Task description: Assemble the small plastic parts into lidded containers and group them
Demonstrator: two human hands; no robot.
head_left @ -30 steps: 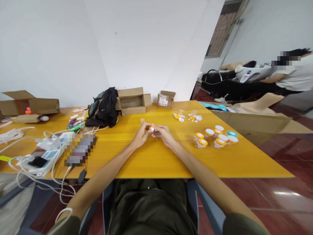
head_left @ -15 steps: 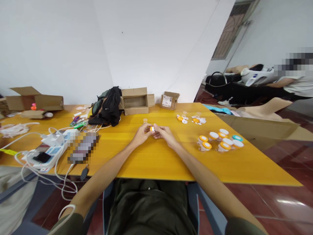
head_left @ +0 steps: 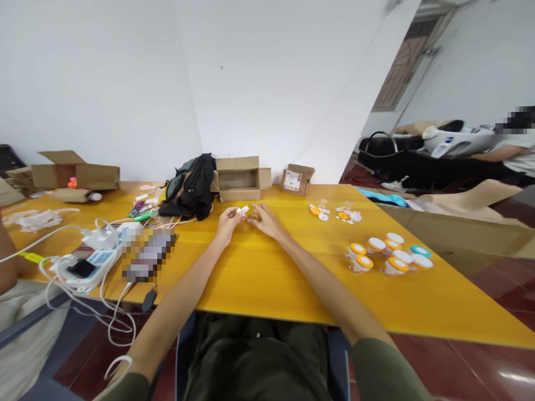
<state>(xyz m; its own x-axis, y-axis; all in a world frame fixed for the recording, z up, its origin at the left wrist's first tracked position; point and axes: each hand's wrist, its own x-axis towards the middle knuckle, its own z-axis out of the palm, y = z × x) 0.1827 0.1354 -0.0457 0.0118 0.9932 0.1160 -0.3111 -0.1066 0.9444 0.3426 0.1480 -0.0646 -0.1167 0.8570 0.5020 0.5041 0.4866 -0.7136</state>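
Note:
A small white piece with some orange on it (head_left: pixel 242 210) is pinched between the thumb and fingers of my left hand (head_left: pixel 228 221), raised over the middle of the table. Just to its right is my right hand (head_left: pixel 266 221), its fingers apart and curved toward the piece without gripping it. The piece is too small to tell its exact kind. At the back right lie orange and white ring-shaped parts (head_left: pixel 323 216) and a second loose group of orange and white parts (head_left: pixel 349 216). Several clear jars with orange, white and teal lids (head_left: pixel 363 262) stand on the right.
An open cardboard box (head_left: pixel 239 192) and a smaller labelled box (head_left: pixel 297 181) stand by the wall, with a black bag (head_left: pixel 196 189) beside them. A power strip with white cables (head_left: pixel 96 259) and a phone (head_left: pixel 152 253) lie left on the yellow table (head_left: pixel 259 289).
My hands have drawn apart; the left has moved left with the small piece, and the right has let go of it, fingers spreading. The view has shifted slightly.

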